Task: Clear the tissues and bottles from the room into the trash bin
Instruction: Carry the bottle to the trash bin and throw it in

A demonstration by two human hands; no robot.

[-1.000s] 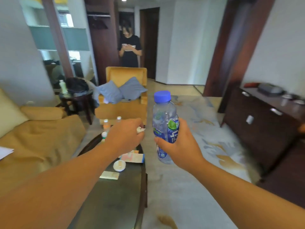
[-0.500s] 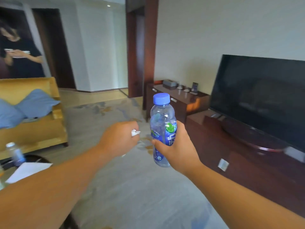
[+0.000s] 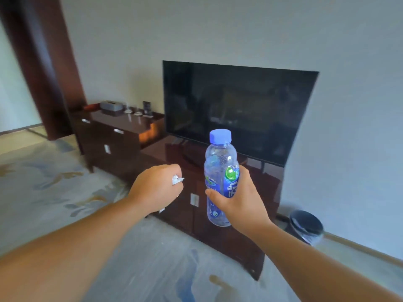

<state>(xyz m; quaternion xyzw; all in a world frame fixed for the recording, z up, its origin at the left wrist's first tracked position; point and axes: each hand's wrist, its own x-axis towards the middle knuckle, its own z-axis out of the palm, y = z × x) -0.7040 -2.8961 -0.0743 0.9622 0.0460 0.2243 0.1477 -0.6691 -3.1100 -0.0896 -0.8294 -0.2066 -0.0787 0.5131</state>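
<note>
My right hand point(image 3: 241, 200) grips a clear plastic bottle point(image 3: 220, 168) with a blue cap and a blue-green label, held upright in front of me. My left hand point(image 3: 156, 189) is a fist around crumpled white tissue point(image 3: 177, 179); only small bits poke out between the fingers. A dark round trash bin point(image 3: 306, 225) with a plastic liner stands on the floor at the right, beside the end of the TV cabinet and against the wall.
A long dark wooden cabinet point(image 3: 218, 225) runs along the wall with a black TV point(image 3: 235, 110) on it. A taller sideboard point(image 3: 113, 136) at the left carries a tissue box point(image 3: 111, 107) and glasses. Patterned carpet point(image 3: 54, 184) covers the floor.
The view has swung right, away from the sofa, coffee table and armchair, to the TV wall; the trash bin has come into sight. Both hands keep their hold.
</note>
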